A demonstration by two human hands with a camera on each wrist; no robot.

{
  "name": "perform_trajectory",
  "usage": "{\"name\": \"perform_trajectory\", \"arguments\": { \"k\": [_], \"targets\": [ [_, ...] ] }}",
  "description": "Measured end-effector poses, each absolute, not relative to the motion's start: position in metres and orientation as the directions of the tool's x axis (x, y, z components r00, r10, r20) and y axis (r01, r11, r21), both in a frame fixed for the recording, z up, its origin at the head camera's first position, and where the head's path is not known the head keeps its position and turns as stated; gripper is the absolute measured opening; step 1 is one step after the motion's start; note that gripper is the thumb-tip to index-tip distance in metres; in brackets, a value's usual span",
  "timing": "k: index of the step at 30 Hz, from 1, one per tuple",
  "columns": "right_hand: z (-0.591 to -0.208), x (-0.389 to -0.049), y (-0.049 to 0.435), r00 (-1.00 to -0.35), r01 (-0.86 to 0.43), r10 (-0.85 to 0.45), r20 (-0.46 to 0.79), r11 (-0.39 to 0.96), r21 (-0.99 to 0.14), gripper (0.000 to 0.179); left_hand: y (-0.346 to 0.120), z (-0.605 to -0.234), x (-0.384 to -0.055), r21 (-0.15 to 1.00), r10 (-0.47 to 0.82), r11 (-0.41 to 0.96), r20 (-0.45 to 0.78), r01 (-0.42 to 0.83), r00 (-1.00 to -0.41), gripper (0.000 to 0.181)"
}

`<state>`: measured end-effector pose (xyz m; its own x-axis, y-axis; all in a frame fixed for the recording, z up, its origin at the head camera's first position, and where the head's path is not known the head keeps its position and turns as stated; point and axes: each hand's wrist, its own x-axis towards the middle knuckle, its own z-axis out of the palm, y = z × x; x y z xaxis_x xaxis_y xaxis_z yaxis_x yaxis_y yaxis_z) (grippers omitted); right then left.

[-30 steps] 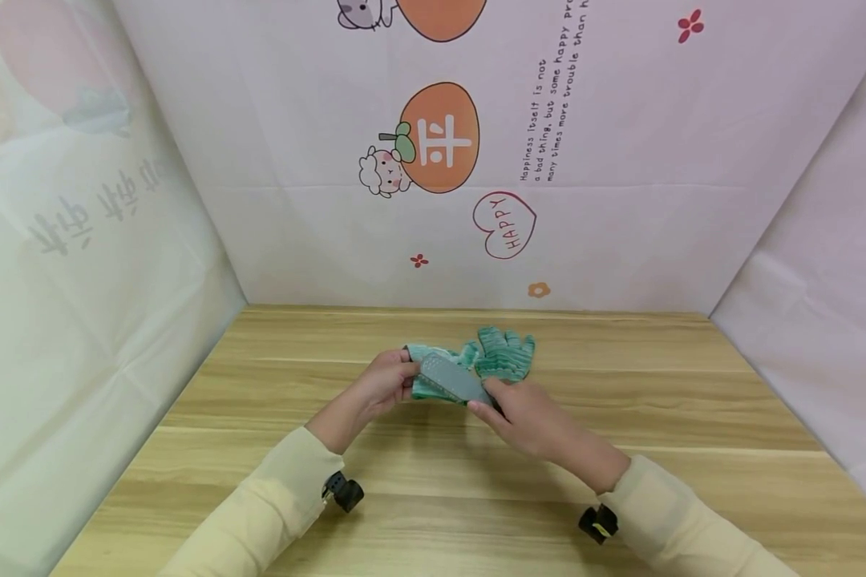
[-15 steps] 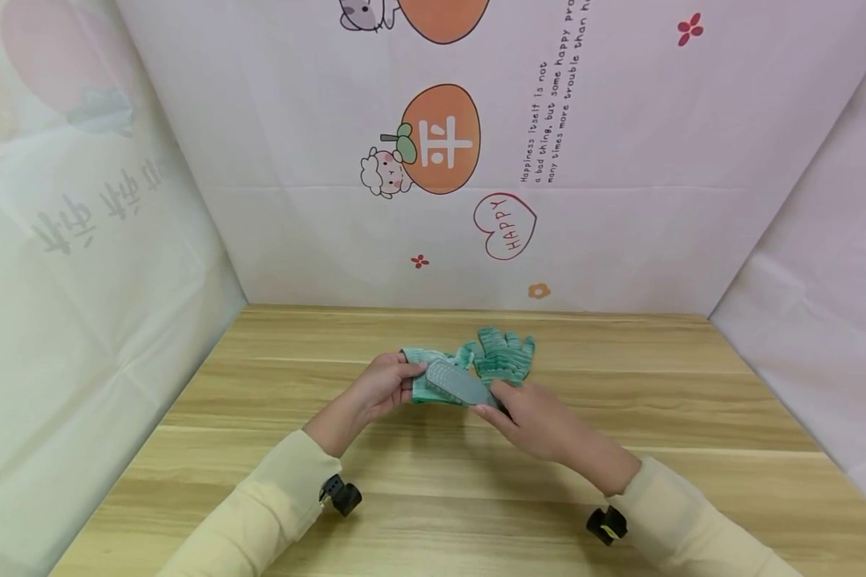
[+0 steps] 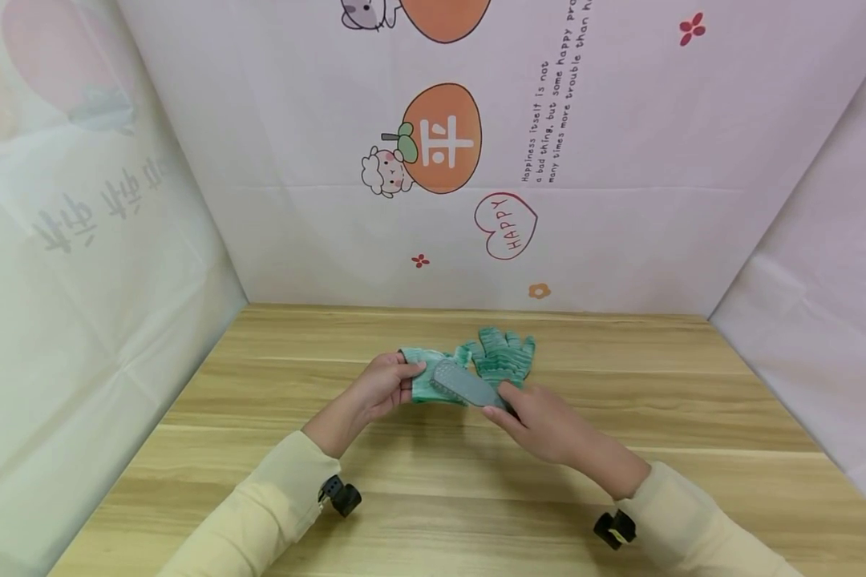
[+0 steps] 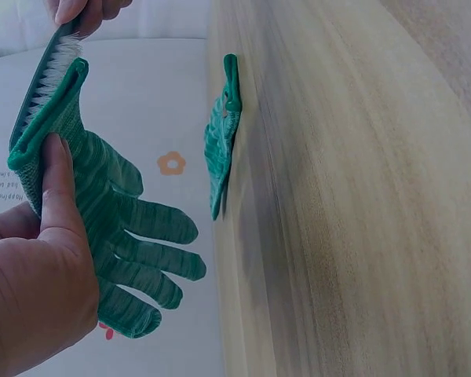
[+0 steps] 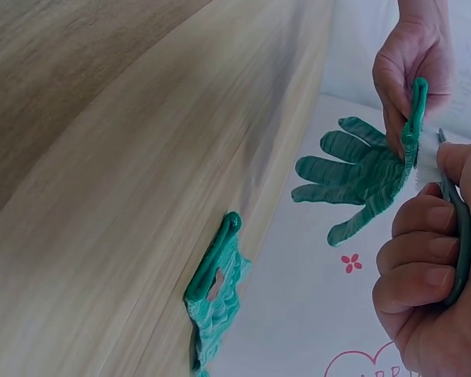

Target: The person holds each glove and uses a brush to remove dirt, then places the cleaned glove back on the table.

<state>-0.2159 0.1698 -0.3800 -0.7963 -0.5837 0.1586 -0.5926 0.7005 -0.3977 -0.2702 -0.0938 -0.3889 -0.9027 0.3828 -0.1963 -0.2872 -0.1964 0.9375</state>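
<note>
Reference: clock directions are read on the head view, taken from the held glove.
Held glove (image 3: 420,391): green, with a darker green edge at the cuff; located near the middle of the tabletop (image 3: 433,521), raised above it. Left wrist view shows its five fingers spread and pointing toward the wood.
Left hand (image 3: 381,386): at 9 o'clock; gripping the glove by its cuff end, thumb on the upper face, fingers underneath.
Right hand (image 3: 548,425): at 4 o'clock; fingers curled firmly round the handle end of the brush.
Brush (image 3: 469,388): grey-green back uppermost, lying across the glove; head toward 10 o'clock, handle toward 4 o'clock.
Bristles (image 4: 56,69): white, facing the glove beside its cuff edge — how firmly they press cannot be told.
Second glove (image 3: 503,358): matching green, resting on the wood between 2 and 3 o'clock, just beyond the brush; fingers toward 12 o'clock, cuff toward 6.
Sleeves: pale yellow, the left sleeve (image 3: 260,505) entering from 7 o'clock, the right sleeve (image 3: 693,521) from 5 o'clock; a small black device at each cuff.
Back cloth (image 3: 303,240): white, printed — orange fruit (image 3: 443,140) at 12 o'clock, red-outlined heart (image 3: 507,227) reading "HAPPY" at 1 o'clock, small orange flower (image 3: 539,291) near 2 o'clock.
</note>
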Motion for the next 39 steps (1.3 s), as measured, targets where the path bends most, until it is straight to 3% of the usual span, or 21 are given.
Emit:
{"name": "perform_trajectory", "arguments": {
  "k": [32, 39],
  "targets": [
    [-0.370, -0.222, 0.159, -0.777, -0.613, -0.605, 0.174, 0.666, -0.424, 0.031, -0.092, -0.391, -0.267, 0.954, 0.444, -0.116, -0.198, -0.275, -0.874, 0.024],
    [-0.372, -0.224, 0.160, -0.809, -0.570, -0.569, 0.145, 0.702, -0.426, 0.034, -0.092, -0.391, -0.265, 0.954, 0.484, -0.130, -0.175, -0.269, -0.857, 0.022]
  ]
}}
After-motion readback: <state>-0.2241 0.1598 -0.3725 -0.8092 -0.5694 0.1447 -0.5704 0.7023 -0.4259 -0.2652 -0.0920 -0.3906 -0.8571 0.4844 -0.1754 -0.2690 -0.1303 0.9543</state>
